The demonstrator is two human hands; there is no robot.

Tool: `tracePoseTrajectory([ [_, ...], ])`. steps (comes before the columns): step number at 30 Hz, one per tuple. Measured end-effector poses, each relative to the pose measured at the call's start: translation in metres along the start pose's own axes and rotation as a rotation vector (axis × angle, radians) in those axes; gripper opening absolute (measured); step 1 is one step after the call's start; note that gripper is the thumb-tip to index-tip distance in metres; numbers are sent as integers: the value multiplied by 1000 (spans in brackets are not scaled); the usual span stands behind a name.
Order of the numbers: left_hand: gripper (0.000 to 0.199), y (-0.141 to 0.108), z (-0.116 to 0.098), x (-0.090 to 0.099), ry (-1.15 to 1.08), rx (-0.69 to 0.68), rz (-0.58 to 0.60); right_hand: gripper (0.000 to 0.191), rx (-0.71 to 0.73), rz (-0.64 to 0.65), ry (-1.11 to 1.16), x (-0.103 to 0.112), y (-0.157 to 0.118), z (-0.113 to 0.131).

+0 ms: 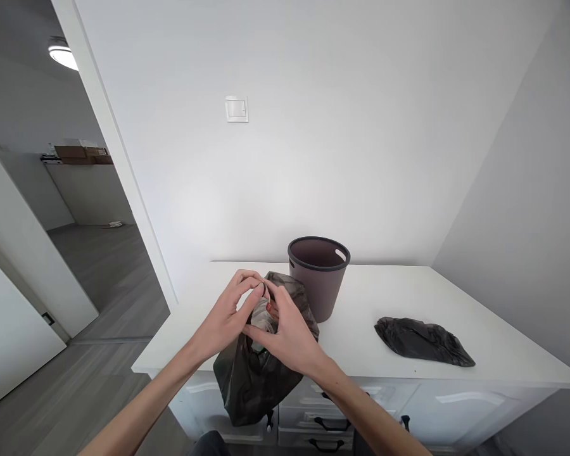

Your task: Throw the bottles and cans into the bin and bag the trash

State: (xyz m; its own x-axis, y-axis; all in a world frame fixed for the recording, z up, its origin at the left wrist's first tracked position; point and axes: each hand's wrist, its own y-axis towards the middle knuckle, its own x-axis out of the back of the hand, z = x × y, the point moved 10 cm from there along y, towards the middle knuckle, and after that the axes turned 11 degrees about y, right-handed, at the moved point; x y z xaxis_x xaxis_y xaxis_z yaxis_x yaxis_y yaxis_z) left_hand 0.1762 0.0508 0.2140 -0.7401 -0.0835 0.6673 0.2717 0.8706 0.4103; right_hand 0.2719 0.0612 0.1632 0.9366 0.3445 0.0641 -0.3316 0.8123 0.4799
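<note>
One dark bag [259, 396]: your left hand [228, 315] pinches its mouth, your right hand [289, 332] curls around it; ease that opening apart gently, without tearing.

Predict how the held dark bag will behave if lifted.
The dark bag will likely flop and sag, judging by its loose creases. Its film looks thin, so the bag itself is probably light for its size and might tear if tugged hard.

No readable text; no legible labels
</note>
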Motion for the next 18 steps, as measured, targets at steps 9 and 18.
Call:
tracePoseTrajectory([
  [9,95,-25,50,1,45,14,69,36,-25,70,66,-12,18,-4],
  [18,32,-11,64,-49,-364,28,60,46,-238,-119,262,76,-1,-12],
])
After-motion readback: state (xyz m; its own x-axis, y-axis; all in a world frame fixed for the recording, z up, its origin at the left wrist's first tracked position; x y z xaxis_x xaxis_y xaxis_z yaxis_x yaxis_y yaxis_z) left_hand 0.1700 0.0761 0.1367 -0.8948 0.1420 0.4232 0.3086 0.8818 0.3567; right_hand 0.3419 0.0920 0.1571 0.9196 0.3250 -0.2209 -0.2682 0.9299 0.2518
